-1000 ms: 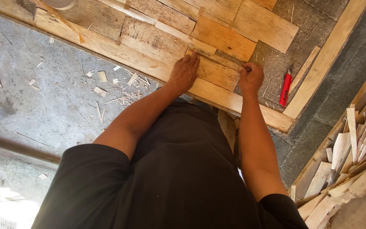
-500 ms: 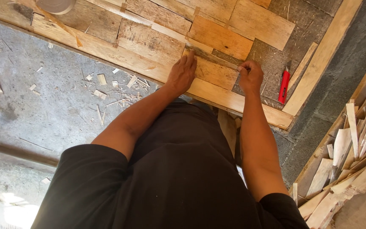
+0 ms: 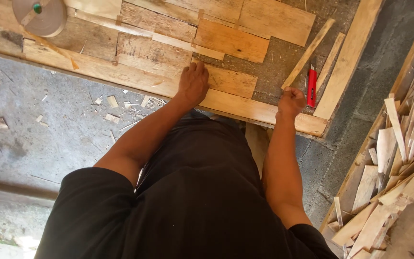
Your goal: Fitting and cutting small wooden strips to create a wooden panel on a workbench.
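Wooden workbench (image 3: pixel 245 108), left hand (image 3: pixel 193 84) flat on plank (image 3: pixel 228 81), red cutter (image 3: pixel 311 86)

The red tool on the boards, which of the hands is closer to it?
The right hand. It is closed in a fist just beside the red tool, on its left in the picture. The left hand rests flat on the wooden boards, much farther away.

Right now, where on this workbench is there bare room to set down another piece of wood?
The clearest patch is the bare dark board, bordered by the orange-brown wooden plank, the thin diagonal wooden strip and the right hand. Left of the left hand fitted planks crowd the surface. The red utility knife takes the narrow gap on the right.
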